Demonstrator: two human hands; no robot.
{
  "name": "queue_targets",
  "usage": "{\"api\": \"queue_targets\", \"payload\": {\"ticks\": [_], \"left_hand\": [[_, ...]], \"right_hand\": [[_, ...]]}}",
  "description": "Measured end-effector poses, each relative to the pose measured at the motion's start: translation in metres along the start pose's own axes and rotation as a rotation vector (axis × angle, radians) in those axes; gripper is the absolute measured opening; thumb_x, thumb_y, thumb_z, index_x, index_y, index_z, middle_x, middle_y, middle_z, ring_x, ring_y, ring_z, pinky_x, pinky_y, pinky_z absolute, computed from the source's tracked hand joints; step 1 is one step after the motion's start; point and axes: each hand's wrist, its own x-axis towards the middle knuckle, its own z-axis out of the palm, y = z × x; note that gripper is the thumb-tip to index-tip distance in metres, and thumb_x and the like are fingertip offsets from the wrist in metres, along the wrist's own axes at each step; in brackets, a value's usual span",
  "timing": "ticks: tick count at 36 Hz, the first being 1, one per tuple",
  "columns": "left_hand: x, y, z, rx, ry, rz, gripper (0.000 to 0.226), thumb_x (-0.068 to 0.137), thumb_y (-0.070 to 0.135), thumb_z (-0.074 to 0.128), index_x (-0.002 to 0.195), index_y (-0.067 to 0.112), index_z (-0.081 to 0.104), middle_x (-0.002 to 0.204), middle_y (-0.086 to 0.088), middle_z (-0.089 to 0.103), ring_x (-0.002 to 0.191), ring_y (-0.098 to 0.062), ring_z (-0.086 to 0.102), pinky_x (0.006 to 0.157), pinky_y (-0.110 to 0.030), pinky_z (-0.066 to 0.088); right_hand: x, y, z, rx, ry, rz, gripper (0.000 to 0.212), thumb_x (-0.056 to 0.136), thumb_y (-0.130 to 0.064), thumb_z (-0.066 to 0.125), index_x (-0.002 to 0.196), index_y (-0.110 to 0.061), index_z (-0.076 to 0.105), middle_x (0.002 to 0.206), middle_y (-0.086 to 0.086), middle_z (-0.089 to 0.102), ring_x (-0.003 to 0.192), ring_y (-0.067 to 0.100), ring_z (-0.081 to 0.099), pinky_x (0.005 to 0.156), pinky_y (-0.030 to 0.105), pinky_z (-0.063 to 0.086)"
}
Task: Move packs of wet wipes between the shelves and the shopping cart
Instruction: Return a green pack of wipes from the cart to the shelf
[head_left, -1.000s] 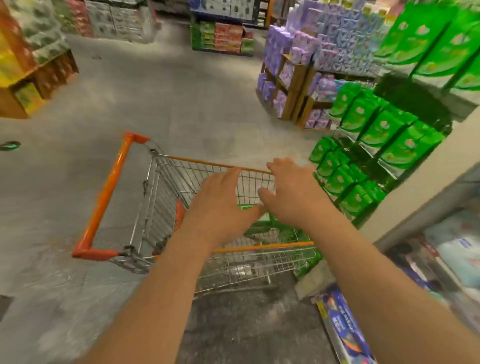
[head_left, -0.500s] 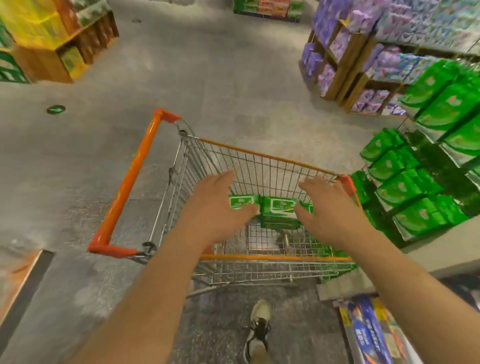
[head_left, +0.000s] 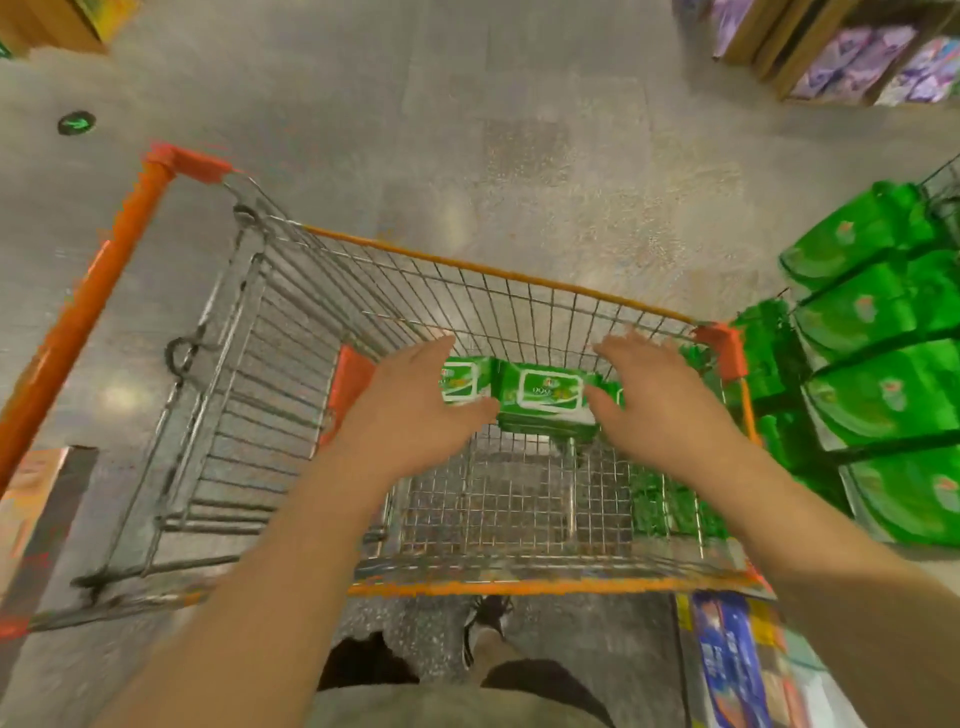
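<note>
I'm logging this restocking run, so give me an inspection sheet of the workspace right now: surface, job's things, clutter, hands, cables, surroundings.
Surface: wire cart with orange trim, standing on a grey speckled floor.
Job's things: green wipe packs inside the cart, between the hands; more green packs on the shelf to the right.
Clutter: blue packets at lower right, by the cart.
Hands: left hand and right hand reach into the cart with fingers spread at either side of the packs; no grip is closed.
Cables: nothing seen.
Surroundings: purple packs in wooden racks, a green floor marker, the person's shoe under the cart.
</note>
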Motion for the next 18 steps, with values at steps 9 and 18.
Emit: {"api": "queue_targets", "payload": {"ticks": [9,18], "left_hand": [[0.083,0.012,0.059,-0.194,-0.133,-0.082,0.078,0.093,0.055,0.066,0.159,0.029,0.033,0.162,0.006,0.038,0.144,-0.019,0.042,0.114,-0.033,0.034],[0.170,0.001,0.136,-0.573,-0.136,-0.310,0.057,0.097,0.044,0.065,0.149,0.026,0.049,0.143,0.008,0.056,0.116,-0.012,0.053,0.101,-0.034,0.044]], "right_hand": [[0.054,0.057,0.050,0.211,-0.083,0.190,0.061,0.101,-0.039,0.051,0.156,-0.020,0.031,0.160,0.002,0.035,0.148,0.021,0.031,0.118,0.029,0.019],[0.104,0.098,0.124,0.365,-0.153,0.366,0.061,0.100,-0.034,0.057,0.154,-0.016,0.034,0.154,0.006,0.044,0.140,0.024,0.041,0.113,0.034,0.032]]}}
